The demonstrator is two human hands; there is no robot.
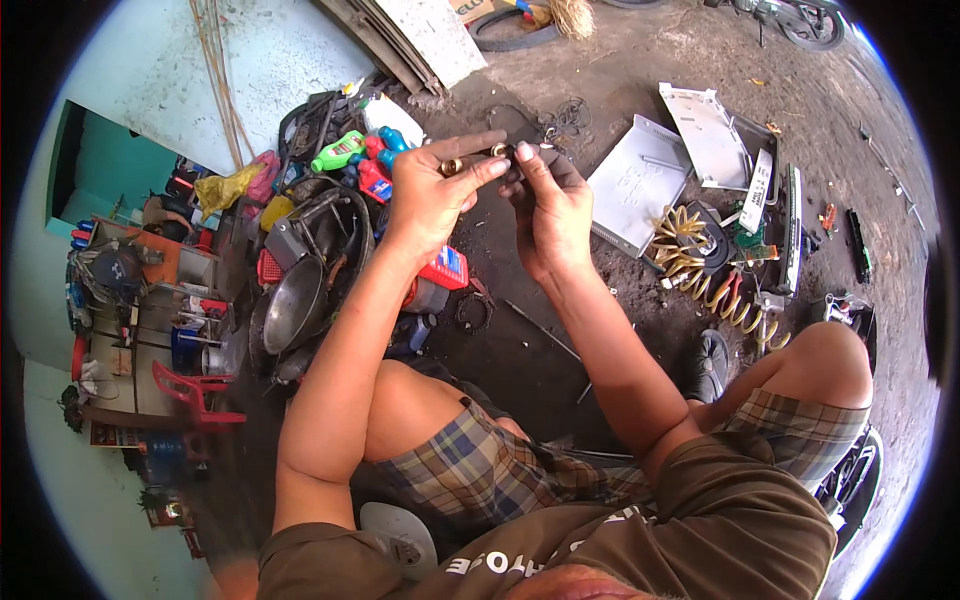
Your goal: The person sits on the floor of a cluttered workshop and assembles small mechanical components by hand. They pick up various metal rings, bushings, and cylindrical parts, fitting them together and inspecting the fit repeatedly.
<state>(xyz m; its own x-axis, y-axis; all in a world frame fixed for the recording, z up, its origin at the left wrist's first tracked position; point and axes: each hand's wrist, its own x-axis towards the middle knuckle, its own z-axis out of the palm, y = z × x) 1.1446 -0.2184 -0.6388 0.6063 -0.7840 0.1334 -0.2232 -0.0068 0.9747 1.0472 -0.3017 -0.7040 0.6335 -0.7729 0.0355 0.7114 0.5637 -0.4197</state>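
Observation:
Both my hands are raised and meet at fingertip height in the upper middle of the head view. My left hand point(425, 195) pinches a small brass-coloured piece point(499, 150) near its thumb and forefinger tips. A gold-coloured ring point(452, 166) shows at the fingers of that hand; whether it is worn or held I cannot tell. My right hand point(555, 210) is closed, thumb against curled fingers, around a small dark part point(513, 172) beside the brass piece. The fingers hide much of it, and its kind is unclear. The two pieces are touching or very close.
Bottles point(340, 150), a round metal bowl point(293, 305) and scrap lie to the left. A thin metal rod point(543, 330) lies on the dark ground. At right are metal panels point(640, 185), a yellowish coil point(735, 305) and circuit boards. A red plastic chair point(195, 390) stands far left.

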